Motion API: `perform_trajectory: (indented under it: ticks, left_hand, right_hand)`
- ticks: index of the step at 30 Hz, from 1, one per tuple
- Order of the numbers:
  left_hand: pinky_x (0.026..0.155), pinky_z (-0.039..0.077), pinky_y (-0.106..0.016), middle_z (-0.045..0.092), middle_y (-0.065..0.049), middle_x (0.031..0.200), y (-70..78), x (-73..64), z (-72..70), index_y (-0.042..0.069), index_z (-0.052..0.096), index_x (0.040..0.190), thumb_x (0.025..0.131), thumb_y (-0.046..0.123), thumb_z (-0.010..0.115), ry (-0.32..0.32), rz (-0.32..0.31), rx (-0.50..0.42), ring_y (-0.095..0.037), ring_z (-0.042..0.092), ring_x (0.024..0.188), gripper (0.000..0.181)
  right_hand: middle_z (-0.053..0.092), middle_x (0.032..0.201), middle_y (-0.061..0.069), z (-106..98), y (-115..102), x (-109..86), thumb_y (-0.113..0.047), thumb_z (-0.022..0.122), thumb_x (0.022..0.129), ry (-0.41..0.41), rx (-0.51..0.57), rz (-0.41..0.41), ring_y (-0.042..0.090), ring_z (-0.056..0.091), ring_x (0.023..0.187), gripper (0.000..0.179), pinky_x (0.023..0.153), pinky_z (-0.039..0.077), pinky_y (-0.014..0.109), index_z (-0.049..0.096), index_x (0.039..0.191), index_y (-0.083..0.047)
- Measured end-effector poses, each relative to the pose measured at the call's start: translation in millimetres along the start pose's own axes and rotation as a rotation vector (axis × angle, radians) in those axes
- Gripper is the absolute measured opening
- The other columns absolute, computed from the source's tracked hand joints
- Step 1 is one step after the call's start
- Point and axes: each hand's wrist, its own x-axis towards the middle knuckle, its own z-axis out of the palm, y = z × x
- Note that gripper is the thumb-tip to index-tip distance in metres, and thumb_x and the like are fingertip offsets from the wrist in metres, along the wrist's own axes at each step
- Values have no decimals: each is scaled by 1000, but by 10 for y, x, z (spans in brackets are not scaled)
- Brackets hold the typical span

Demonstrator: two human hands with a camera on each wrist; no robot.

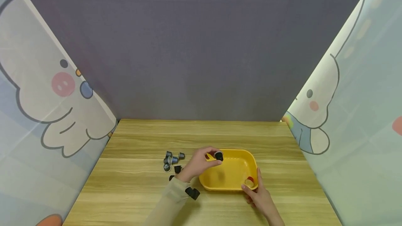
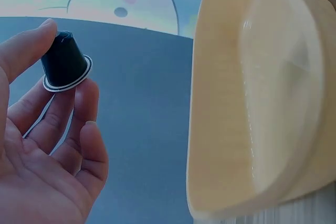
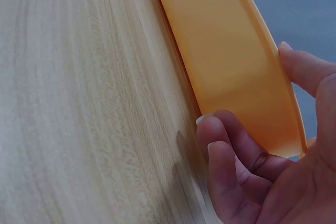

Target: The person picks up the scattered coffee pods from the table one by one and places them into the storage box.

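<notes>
Between thumb and fingers, my left hand (image 1: 201, 162) pinches a black coffee capsule (image 1: 218, 156) over the left part of a yellow tray (image 1: 227, 188). In the left wrist view the capsule (image 2: 64, 64) is tilted, its silver-rimmed wide end resting on the fingertips and the thumb on its narrow end. My right hand (image 1: 260, 196) grips the tray's near right corner, thumb on the rim and fingers against the outer wall (image 3: 231, 40). Inside the tray, at that same corner, lies one red capsule (image 1: 250, 181) with a pale lid.
Left of the tray, several grey, blue and dark capsules (image 1: 174, 160) lie in a loose group on the wooden table (image 1: 132, 184). Two black ones are close to the left wrist, one partly covered by it. A grey panel (image 1: 201, 62) stands behind, with patterned curtains (image 1: 47, 114) at both sides.
</notes>
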Motion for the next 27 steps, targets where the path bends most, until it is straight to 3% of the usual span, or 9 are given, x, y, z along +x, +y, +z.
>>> perform_trajectory:
  ticks: [10,27]
  left_hand:
    - [74,47,-27,65,14,100,12,87,120,21,71,118,90,33,76,-47,27,-12,-16,60,92,31]
    - [68,49,-24,67,10,102,-91,50,237,18,72,114,89,26,78,-65,-1,-55,-25,62,92,27]
  right_hand:
    - [61,69,5,5,-1,3,-46,70,92,6,-7,9,19,59,60,107,52,48,32,-12,160,-27]
    - [61,69,4,6,-6,-3,-47,69,92,6,-13,10,18,59,60,107,52,48,31,-12,160,-26]
